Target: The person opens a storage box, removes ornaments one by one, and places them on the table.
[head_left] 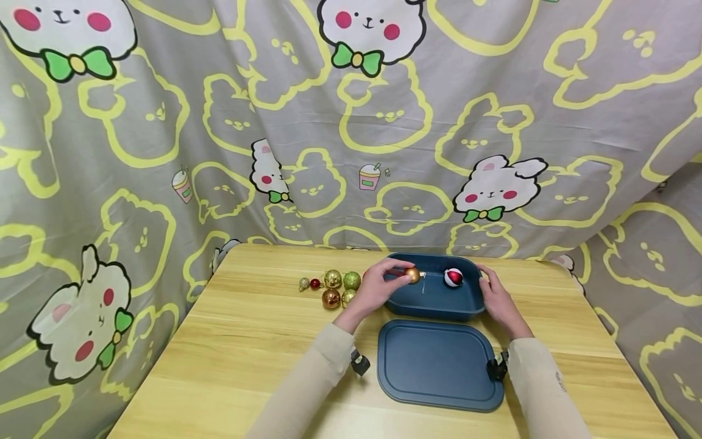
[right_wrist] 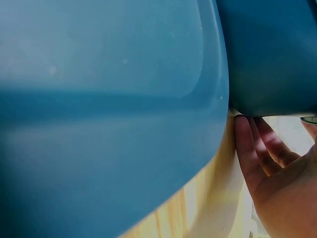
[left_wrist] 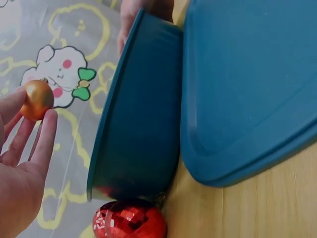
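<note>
Basically left hand (head_left: 378,281) only fingertip-pinches the gold bauble (head_left: 412,275) over the tub (head_left: 433,305) rim, right hand (head_left: 496,296) flat on its side, so a slip could roll it off the table (head_left: 247,341)

Matt blue plastic box (head_left: 433,302), shiny gold bauble (head_left: 412,275), wood-grain table (head_left: 247,341).

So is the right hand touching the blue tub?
Touching: in the right wrist view the fingers of the right hand press against the blue tub.
</note>
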`<state>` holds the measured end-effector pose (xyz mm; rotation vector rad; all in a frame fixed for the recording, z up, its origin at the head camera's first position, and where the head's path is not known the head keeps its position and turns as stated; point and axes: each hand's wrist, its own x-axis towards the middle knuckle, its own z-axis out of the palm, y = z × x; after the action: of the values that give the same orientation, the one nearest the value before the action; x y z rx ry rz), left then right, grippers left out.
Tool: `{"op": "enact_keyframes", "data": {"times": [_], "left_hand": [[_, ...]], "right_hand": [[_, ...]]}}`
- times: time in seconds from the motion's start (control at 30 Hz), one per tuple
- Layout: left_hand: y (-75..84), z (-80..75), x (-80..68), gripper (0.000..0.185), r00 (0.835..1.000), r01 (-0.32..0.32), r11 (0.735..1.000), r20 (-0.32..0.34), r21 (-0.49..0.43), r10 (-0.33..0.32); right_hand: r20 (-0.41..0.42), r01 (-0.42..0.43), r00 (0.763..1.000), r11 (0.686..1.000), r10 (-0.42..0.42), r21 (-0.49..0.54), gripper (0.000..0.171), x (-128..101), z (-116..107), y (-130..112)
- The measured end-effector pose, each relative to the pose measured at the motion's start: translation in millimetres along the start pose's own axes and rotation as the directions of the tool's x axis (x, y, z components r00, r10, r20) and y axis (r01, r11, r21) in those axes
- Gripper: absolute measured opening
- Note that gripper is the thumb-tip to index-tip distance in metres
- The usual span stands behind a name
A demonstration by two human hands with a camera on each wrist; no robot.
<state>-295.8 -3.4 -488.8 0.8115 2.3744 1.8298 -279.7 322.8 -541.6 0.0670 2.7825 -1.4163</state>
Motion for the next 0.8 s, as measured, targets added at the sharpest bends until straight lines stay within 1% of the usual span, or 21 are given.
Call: {"op": "enact_keyframes", "data": {"times": [0.3,0.53,0.67,0.8], "left_hand": [[-2.6,-14.4,-7.8,0.031,1.000,0.014,1.000,-0.013,-0.013,-0.014],[-7.2,-29.7,-16.2,0.033,1.000,0.021,1.000,-0.021,-0.019,-0.021],[-10.7,-39.5,-20.8,0.035,0.999,0.025,1.000,-0.040,-0.009,-0.025],[-14.2,-50.3,-27.0,0.034,0.997,0.035,0.999,-0.065,0.024,-0.033]], "right_hand": [[-0.003,-0.007,1.000,1.000,0.007,0.007,0.057,-0.7,1.0,-2.2],[-0.002,-0.007,1.000,1.000,0.007,-0.003,0.058,-0.5,1.2,-1.6],[-0.002,-0.009,1.000,1.000,0.009,0.003,0.058,-1.0,0.0,-2.0],[0.005,-0.012,1.000,1.000,0.012,0.003,0.058,-1.2,-0.6,-2.9]]}}
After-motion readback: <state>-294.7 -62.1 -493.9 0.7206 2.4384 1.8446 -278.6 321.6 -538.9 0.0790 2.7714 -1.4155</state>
